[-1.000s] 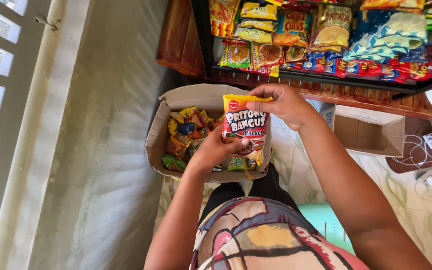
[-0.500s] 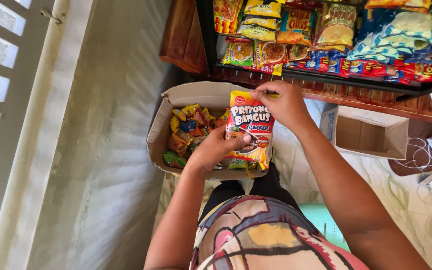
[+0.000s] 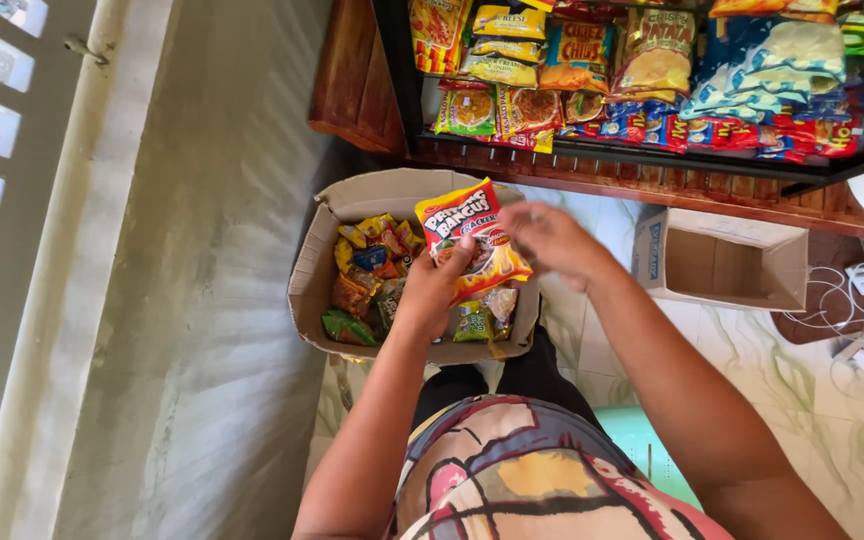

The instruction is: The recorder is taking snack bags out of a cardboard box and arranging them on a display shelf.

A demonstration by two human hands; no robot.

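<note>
My left hand grips a red and yellow snack packet by its lower edge, holding it tilted above an open cardboard box. The box holds several small colourful snack packets. My right hand hovers just right of the packet, fingers loosely spread and blurred, with nothing in it.
A dark shelf packed with snack bags runs along the top. An empty small cardboard box sits on the tiled floor at right, with white cables beyond. A grey wall fills the left.
My right hand has let go of the packet's top edge and drawn off to the right. The packet has tilted and now rests in my left hand alone.
</note>
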